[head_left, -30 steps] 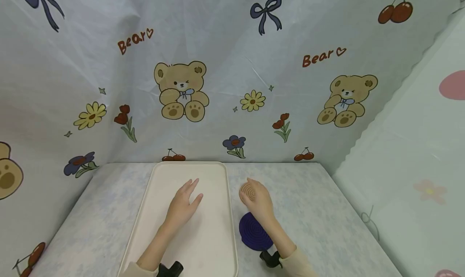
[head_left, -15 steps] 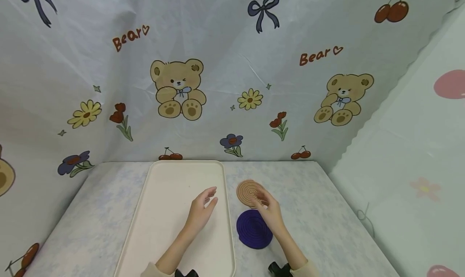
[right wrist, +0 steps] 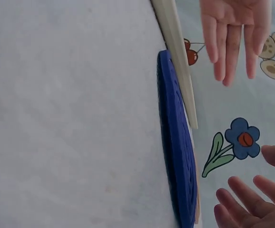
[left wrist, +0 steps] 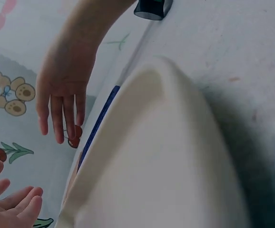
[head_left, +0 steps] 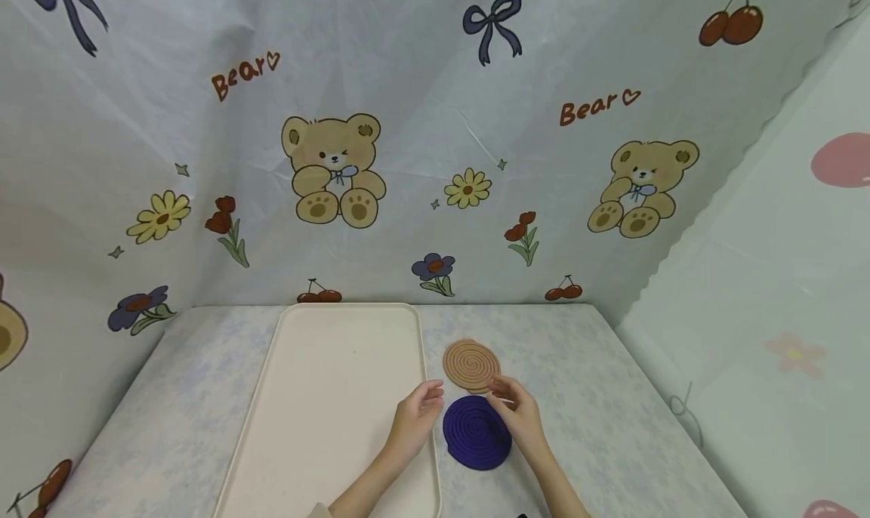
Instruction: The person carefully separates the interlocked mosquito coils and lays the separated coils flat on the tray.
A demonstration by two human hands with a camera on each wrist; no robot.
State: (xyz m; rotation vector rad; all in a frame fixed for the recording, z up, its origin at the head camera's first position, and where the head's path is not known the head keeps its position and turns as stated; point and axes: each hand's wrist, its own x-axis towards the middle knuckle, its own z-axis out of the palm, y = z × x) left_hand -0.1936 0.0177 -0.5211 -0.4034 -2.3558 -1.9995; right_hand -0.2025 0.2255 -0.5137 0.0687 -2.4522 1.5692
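A flat, round, dark blue disc with a spiral pattern (head_left: 476, 436) lies on the table just right of the tray. Behind it is a similar tan spiral disc (head_left: 469, 363), their edges close together. My left hand (head_left: 416, 418) hovers over the tray's right edge, to the left of the blue disc. On the other side, my right hand (head_left: 522, 416) hangs by the blue disc's upper right edge, fingers relaxed. Both wrist views show the hands raised off the discs, fingers extended and holding nothing; the left wrist view shows the right palm (left wrist: 68, 85) facing across.
A long cream tray with a low rim (head_left: 319, 405) covers the left-centre of the pale marbled table (head_left: 584, 397). A patterned cloth with bears (head_left: 408, 125) hangs behind the table. White sheeting (head_left: 768, 337) with a thin cord (head_left: 692, 416) stands at the right.
My left hand has moved right and nearer from mid-tray to its right edge. My right hand has drawn back from over the tan disc to beside the blue one. Both discs stay put.
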